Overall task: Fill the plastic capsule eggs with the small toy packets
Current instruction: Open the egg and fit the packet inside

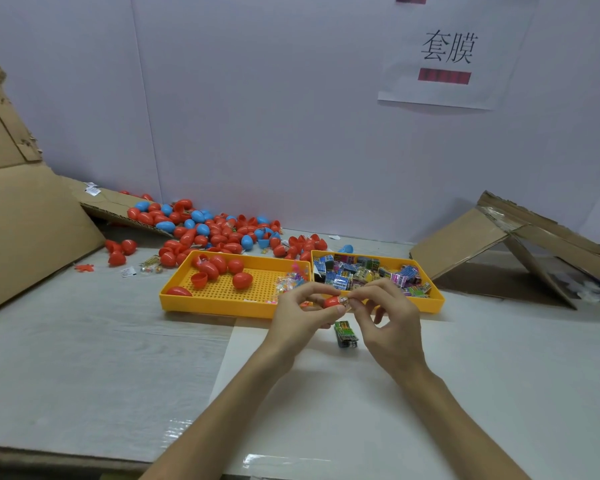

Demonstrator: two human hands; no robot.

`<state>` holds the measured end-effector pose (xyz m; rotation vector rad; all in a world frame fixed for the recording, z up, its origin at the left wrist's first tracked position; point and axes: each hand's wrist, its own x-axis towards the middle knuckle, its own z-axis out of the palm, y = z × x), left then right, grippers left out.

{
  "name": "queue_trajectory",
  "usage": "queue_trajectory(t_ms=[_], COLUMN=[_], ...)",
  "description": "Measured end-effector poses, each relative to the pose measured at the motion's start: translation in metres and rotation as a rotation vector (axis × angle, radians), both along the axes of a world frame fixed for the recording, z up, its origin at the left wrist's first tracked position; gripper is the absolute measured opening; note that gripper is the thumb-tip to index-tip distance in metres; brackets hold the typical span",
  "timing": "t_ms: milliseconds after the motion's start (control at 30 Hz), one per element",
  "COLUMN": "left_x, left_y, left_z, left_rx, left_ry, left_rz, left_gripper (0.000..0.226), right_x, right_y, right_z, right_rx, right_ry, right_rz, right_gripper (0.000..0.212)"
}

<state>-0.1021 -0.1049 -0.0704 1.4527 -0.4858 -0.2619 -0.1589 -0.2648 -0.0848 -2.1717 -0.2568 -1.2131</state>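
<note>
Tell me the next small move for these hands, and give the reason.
Probably the right hand should press the small packet deeper into the red capsule half. The left hand grips that half with its opening towards the right hand, which pinches the packet at the rim, and part of the packet shows outside. The capsule likely cannot be closed until the packet sits inside.

The red capsule egg [332, 302] is smooth glossy plastic, like the heaped eggs [219, 233] behind. The toy packet [344, 301] at its mouth and the loose packets [364, 271] are shiny printed film. The yellow trays [215, 304] are matt plastic, the left floor grid-textured. The cardboard [28, 230] is matt brown, rough at torn edges. The table [84, 358] shows matt pale wood grain, with glossy clear tape [278, 459] on it.
</note>
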Motion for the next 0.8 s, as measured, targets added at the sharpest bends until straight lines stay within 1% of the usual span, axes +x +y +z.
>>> queue_trajectory(t_ms=[133, 200, 300, 367, 500, 600, 667, 733, 800], left_x=[0.000, 0.000, 0.000, 0.000, 0.002, 0.001, 0.000, 0.000, 0.000], left_y=[0.000, 0.000, -0.001, 0.000, 0.002, 0.003, 0.004, 0.005, 0.005], left_z=[0.000, 0.001, 0.001, 0.001, 0.002, 0.003, 0.004, 0.004, 0.004], left_rx=[0.006, -0.007, -0.028, -0.053, -0.174, -0.253, -0.315, -0.371, -0.403], left_ry=[0.009, 0.025, 0.044, 0.075, 0.185, 0.253, 0.300, 0.352, 0.400], left_rz=[0.018, 0.017, 0.018, 0.013, -0.012, -0.039, -0.078, -0.125, -0.167], left_gripper=[0.021, 0.019, 0.015, 0.016, 0.021, 0.027, 0.036, 0.047, 0.048], right_x=[0.001, 0.001, 0.000, -0.001, -0.003, -0.003, -0.003, -0.003, -0.004], right_y=[0.000, 0.000, 0.002, 0.003, 0.006, 0.011, 0.015, 0.020, 0.023], right_z=[0.000, -0.001, -0.001, -0.001, -0.002, -0.004, -0.005, -0.005, -0.005], right_rx=[-0.002, -0.005, 0.007, 0.007, -0.061, -0.094, -0.104, -0.122, -0.145], right_ry=[0.021, 0.020, -0.002, -0.025, -0.035, -0.029, -0.042, -0.080, -0.134], right_rz=[0.006, 0.004, -0.018, -0.020, -0.029, -0.029, -0.042, -0.078, -0.121], right_gripper=[0.006, 0.009, 0.020, 0.020, 0.015, 0.025, 0.031, 0.030, 0.025])
